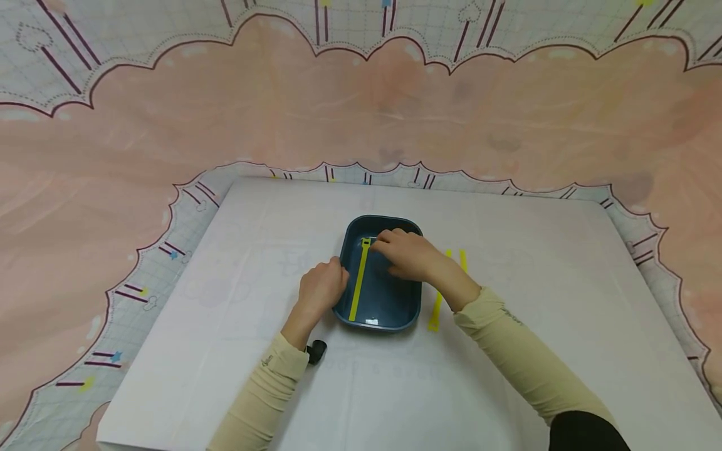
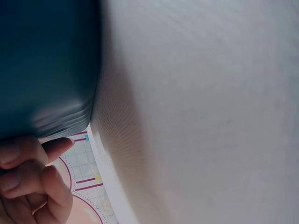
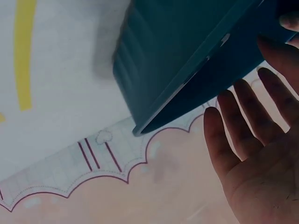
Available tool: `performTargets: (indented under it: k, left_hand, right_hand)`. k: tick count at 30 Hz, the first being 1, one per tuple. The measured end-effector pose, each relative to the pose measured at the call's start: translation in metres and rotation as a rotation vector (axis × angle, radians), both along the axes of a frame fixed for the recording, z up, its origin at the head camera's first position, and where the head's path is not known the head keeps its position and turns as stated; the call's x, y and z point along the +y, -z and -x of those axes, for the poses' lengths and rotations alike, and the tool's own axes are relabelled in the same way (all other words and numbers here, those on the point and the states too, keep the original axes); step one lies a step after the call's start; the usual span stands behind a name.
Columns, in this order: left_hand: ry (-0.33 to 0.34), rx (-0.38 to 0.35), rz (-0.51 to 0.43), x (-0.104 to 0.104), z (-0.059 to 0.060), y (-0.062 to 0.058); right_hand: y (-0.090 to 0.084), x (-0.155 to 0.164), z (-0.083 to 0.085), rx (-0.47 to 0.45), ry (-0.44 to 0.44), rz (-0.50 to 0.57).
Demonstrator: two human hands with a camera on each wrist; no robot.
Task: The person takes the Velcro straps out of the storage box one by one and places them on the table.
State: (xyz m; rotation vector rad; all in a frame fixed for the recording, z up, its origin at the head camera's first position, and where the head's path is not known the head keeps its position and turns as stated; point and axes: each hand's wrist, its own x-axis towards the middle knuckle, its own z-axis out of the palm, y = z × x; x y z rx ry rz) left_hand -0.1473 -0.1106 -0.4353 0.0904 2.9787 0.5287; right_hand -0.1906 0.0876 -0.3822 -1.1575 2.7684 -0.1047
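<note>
A deep dark blue plastic tray [image 1: 389, 294] sits on the white table. My left hand [image 1: 323, 285] grips its left rim, and in the left wrist view curled fingers [image 2: 28, 175] show at the tray wall [image 2: 46, 60]. Inside the tray, along its left side, lies a yellow cable tie [image 1: 358, 282] with its square head at the far end. Over the far right part of the tray hangs my right hand [image 1: 408, 254], fingertips close to that head. The right wrist view shows its fingers [image 3: 229, 140] apart and loosely extended beside the tray rim.
To the right of the tray, partly behind the right forearm, lie more yellow cable ties [image 1: 434, 313] on the white tabletop [image 1: 254, 250]. A small black object [image 1: 317, 351] is at the left wrist. Patterned cloth [image 1: 361, 113] surrounds the table.
</note>
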Motion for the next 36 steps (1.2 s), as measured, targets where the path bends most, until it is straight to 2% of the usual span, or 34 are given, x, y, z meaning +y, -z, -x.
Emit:
performTargets:
  k: [15, 27, 36]
  left_hand:
    - [0.002, 0.007, 0.003, -0.001, -0.002, -0.001]
    - [-0.005, 0.002, 0.003, 0.000, -0.002, 0.000]
    - [-0.006, 0.011, 0.004, 0.000, -0.003, -0.001]
  right_hand:
    - [0.010, -0.024, 0.003, 0.027, -0.100, -0.100]
    - [0.023, -0.035, 0.005, -0.024, -0.121, -0.133]
    - [0.034, -0.043, 0.004, -0.035, -0.144, -0.211]
